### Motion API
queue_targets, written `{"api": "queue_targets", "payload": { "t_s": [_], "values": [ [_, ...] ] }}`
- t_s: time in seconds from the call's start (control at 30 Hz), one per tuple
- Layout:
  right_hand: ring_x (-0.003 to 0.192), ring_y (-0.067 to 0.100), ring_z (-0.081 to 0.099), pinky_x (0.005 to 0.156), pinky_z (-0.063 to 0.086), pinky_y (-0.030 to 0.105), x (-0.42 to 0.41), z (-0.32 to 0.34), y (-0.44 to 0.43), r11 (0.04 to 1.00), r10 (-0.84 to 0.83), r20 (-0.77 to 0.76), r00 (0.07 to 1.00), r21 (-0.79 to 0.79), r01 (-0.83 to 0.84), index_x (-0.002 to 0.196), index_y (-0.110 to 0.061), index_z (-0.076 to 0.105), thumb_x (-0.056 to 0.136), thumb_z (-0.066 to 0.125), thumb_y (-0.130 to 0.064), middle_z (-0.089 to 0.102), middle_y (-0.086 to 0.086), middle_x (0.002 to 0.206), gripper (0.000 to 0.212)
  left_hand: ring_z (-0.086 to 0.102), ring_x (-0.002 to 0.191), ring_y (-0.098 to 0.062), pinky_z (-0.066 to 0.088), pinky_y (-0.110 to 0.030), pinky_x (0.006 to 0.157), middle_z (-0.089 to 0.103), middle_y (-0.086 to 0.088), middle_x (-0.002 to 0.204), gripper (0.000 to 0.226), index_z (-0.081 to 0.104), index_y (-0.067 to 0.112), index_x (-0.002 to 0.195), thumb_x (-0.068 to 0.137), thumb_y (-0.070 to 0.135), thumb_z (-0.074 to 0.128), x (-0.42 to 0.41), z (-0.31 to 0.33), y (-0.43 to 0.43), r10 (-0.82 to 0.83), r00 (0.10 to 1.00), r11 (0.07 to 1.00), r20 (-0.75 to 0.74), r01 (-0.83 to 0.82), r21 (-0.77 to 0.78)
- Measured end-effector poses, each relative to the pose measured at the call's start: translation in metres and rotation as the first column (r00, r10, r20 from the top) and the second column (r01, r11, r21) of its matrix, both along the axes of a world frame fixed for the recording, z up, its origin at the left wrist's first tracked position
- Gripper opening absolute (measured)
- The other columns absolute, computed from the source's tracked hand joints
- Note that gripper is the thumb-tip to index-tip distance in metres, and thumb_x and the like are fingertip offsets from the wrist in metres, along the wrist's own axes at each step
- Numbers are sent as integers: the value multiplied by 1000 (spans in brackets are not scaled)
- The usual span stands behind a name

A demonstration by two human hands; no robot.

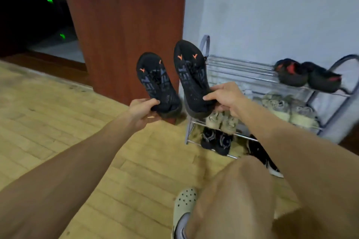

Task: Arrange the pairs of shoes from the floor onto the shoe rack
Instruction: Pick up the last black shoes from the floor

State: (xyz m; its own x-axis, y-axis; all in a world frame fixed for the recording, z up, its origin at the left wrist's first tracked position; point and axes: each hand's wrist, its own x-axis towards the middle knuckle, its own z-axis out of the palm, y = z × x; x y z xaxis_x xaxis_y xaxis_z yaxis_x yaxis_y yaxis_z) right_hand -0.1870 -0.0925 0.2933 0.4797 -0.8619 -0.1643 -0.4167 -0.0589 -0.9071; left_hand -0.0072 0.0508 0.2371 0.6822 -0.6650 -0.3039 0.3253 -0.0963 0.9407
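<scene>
Two black sneakers with orange marks are held up in the air, toes pointing away from me. My left hand (142,111) grips the heel of the left black sneaker (155,81). My right hand (223,99) grips the heel of the right black sneaker (191,75), just left of the metal shoe rack (239,68). The left part of the rack's top shelf is bare. A black-and-red pair (307,75) sits at the right end of that shelf.
Two beige pairs (287,106) fill the middle shelf, and a black pair (216,140) sits on the bottom shelf with another dark shoe (260,153) beside it. A brown wooden door (124,25) stands left of the rack. My knee and a grey clog (183,205) are below.
</scene>
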Motion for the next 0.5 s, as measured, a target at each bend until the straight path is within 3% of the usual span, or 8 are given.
{"api": "queue_targets", "payload": {
  "t_s": [0.07, 0.17, 0.3, 0.37, 0.43, 0.5],
  "values": [
    [89, 26, 70, 74, 60, 36, -27, 31, -15, 998, -47, 55, 997, -41, 49, 116, -14, 66, 71, 79, -7, 70, 8, 101, 47, 63, 77, -24, 56, -44, 81, 63, -12, 89, 13, 60, 0, 97, 87, 5, 66, -12, 35, -20, 25, 998, 999, 64, -23, -34],
    [96, 29, 70, 86, 58, 44, -67, 59, -49, 989, -130, 127, 983, -54, 137, 116, -12, 68, 71, 78, -2, 72, 11, 103, 47, 62, 67, -21, 58, -42, 75, 62, -11, 77, 12, 60, 4, 78, 81, 4, 72, -31, 76, -58, 56, 987, 997, 152, -47, -65],
    [91, 31, 71, 80, 59, 47, -105, 74, -101, 968, -235, 182, 955, -45, 247, 115, -7, 69, 69, 78, 2, 72, 13, 104, 47, 64, 67, -26, 58, -45, 69, 65, -18, 83, 15, 59, 2, 74, 76, 0, 74, -49, 108, -121, -17, 985, 995, 169, 32, -91],
    [89, 30, 71, 78, 59, 47, -114, 75, -126, 960, -269, 202, 942, -24, 279, 106, -5, 72, 71, 77, 4, 73, 15, 102, 36, 66, 70, -30, 59, -48, 72, 66, -20, 88, 14, 59, -1, 75, 77, -1, 72, -56, 120, -155, -68, 980, 995, 185, 81, -65],
    [88, 32, 70, 77, 59, 49, -117, 74, -152, 950, -302, 211, 930, -8, 311, 87, -7, 72, 73, 75, 5, 72, 16, 97, 18, 65, 67, -29, 60, -42, 61, 65, -17, 81, 14, 57, -1, 72, 79, -3, 70, -60, 127, -191, -109, 972, 992, 208, 119, -37],
    [82, 32, 69, 68, 60, 45, -115, 69, -179, 942, -332, 225, 916, 24, 336, 77, -10, 67, 76, 74, 4, 70, 16, 91, 16, 61, 60, -24, 56, -32, 43, 61, -14, 71, 21, 54, 1, 66, 80, -5, 68, -65, 133, -224, -144, 963, 988, 229, 151, -14]
  ]
}}
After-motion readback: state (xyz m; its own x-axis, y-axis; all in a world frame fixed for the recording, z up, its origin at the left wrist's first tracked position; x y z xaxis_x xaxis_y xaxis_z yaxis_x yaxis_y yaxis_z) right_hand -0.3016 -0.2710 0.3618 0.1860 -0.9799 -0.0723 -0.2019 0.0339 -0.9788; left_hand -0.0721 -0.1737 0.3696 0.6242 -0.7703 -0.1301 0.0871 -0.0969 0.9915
